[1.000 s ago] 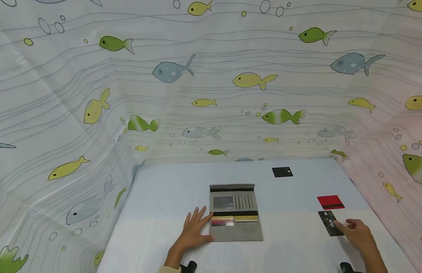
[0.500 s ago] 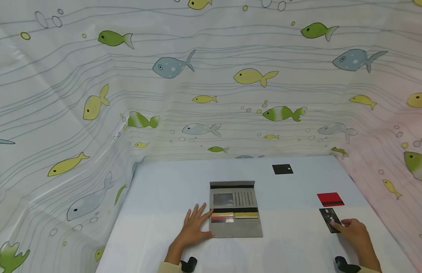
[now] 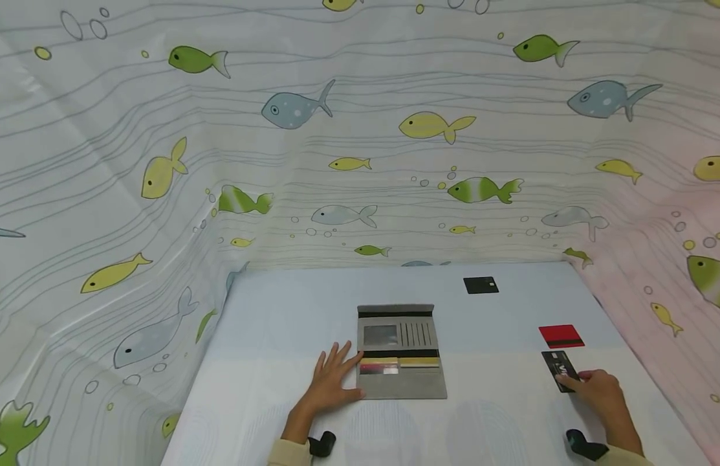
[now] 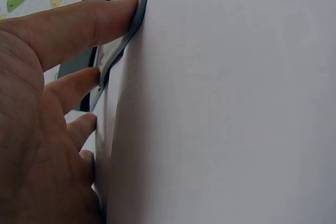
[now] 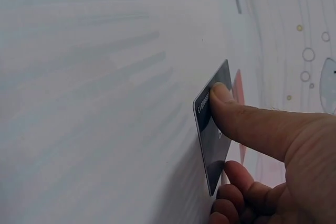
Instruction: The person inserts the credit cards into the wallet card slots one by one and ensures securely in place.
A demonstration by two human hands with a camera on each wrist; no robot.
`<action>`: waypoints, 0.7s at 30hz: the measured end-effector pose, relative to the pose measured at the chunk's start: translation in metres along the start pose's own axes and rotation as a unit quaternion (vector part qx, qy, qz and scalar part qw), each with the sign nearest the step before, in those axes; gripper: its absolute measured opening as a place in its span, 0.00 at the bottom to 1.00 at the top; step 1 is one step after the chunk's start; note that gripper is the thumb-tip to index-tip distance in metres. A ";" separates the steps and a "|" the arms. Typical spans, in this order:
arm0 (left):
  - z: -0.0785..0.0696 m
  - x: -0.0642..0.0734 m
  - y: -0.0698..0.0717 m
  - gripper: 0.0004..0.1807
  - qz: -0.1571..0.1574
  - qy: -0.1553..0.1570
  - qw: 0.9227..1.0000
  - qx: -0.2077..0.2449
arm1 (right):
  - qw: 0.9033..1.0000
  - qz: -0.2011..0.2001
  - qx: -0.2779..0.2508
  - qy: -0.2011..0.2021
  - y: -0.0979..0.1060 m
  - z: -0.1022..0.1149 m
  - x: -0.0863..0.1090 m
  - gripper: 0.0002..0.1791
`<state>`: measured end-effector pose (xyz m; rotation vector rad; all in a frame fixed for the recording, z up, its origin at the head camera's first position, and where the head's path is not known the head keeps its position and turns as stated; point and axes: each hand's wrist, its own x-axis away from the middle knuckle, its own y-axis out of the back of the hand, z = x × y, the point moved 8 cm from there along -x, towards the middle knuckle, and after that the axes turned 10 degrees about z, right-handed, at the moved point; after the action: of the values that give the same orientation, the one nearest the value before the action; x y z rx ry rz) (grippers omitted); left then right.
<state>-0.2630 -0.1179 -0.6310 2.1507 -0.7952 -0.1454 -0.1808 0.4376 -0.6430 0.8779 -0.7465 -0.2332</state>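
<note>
A grey wallet (image 3: 403, 387) lies unfolded in the middle of the table, with cards in its lower slots. My left hand (image 3: 330, 383) is spread at its left side, thumb and index fingertip on the wallet's edge. In the left wrist view, the thumb (image 4: 92, 22) rests on the wallet's border. Over at the right, my right hand (image 3: 601, 391) pinches a black card (image 3: 554, 364) with pale lettering. The right wrist view has the thumb flat on the face of this black card (image 5: 207, 148), which is tilted, with the index finger at its edge and the other fingers curled.
Just beyond the held card lies a red card (image 3: 560, 336) with a dark stripe. Another black card (image 3: 480, 285) lies near the back edge of the white table (image 3: 301, 304). A fish-patterned curtain (image 3: 389, 188) hangs around the back and sides.
My right hand has taken the black card between thumb and finger and shifted it slightly. The left hand stays at the wallet. The whole head view has drifted a little upward.
</note>
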 end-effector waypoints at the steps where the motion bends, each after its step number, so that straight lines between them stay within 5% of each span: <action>1: 0.000 -0.001 0.000 0.44 0.000 0.000 1.000 0.000 | 1.000 0.003 0.001 -0.007 0.000 0.000 0.000 0.40; 6: 0.003 -0.002 -0.001 0.44 0.002 0.003 1.000 0.002 | 0.999 0.012 -0.005 -0.031 -0.002 -0.001 0.001 0.40; 16: 0.007 0.005 -0.009 0.45 -0.001 0.007 1.000 0.007 | 0.997 0.005 -0.074 0.002 -0.004 -0.008 0.004 0.40; 21: 0.004 0.000 -0.002 0.44 -0.010 0.001 1.000 0.009 | 0.993 -0.023 -0.117 0.001 -0.001 -0.008 0.002 0.31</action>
<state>-0.2630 -0.1196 -0.6354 2.1763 -0.7776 -0.1469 -0.1733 0.4410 -0.6457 0.6728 -0.6811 -0.3532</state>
